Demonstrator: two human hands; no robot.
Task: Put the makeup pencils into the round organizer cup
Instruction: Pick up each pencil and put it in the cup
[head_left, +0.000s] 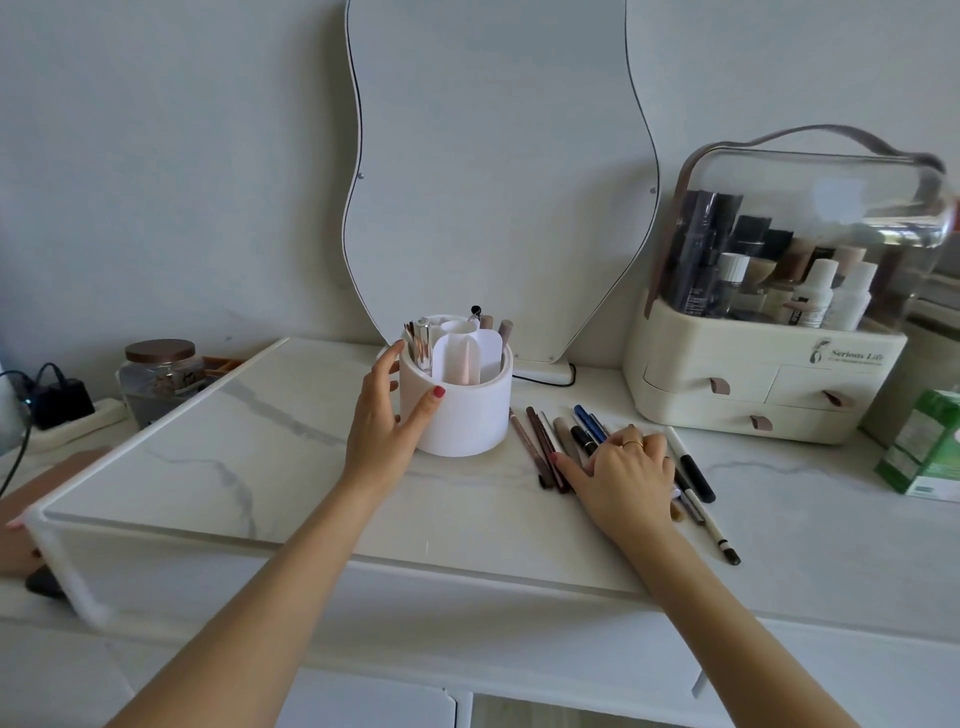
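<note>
The round white organizer cup (467, 410) stands on the marble top, divided into compartments that hold several brushes and sticks. My left hand (387, 415) cups its left side, thumb and fingers spread around the wall. To the right of the cup, several makeup pencils (543, 447) lie side by side on the marble, brown, black and blue. My right hand (623, 475) lies flat over the middle of this row, fingers pressing on them. Two long pencils (693, 475) stick out to the right of that hand.
A wavy mirror (493, 171) leans on the wall behind the cup. A cream cosmetic case (769, 379) with a clear lid stands at the right, a green box (930, 447) beyond it. A glass jar (158, 379) and a power strip (67, 415) sit at the left.
</note>
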